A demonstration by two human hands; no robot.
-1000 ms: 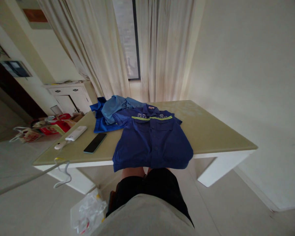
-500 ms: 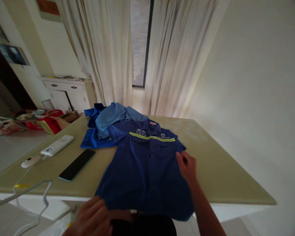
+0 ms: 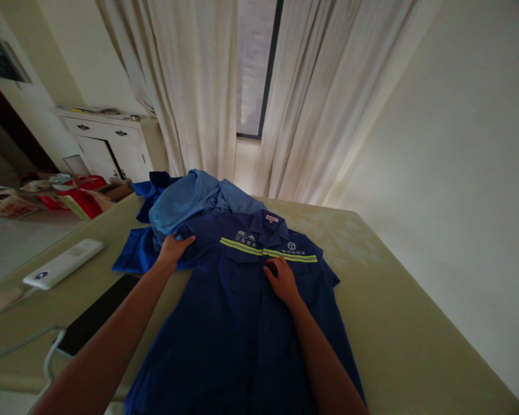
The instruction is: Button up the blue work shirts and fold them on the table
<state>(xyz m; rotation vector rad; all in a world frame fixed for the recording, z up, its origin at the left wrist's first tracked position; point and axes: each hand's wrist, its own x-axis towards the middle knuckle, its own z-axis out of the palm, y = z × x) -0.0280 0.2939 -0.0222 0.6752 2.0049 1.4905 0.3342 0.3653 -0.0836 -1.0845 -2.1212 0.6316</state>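
Mid-frame, our left hand (image 3: 173, 249) lies with fingers spread on the blue shirt (image 3: 242, 340); our right hand (image 3: 281, 279) curls at its placket, the fingers' grip unclear.

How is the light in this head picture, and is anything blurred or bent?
Head view: dim room, lit from the window between the curtains; the shirt goes dark toward the bottom edge; the wide lens makes the curtains lean outward; left hand and right hand are fairly sharp; a pale sheen lies on the table.

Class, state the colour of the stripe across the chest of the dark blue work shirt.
Fluorescent yellow-green stripe, clearest in the head view.
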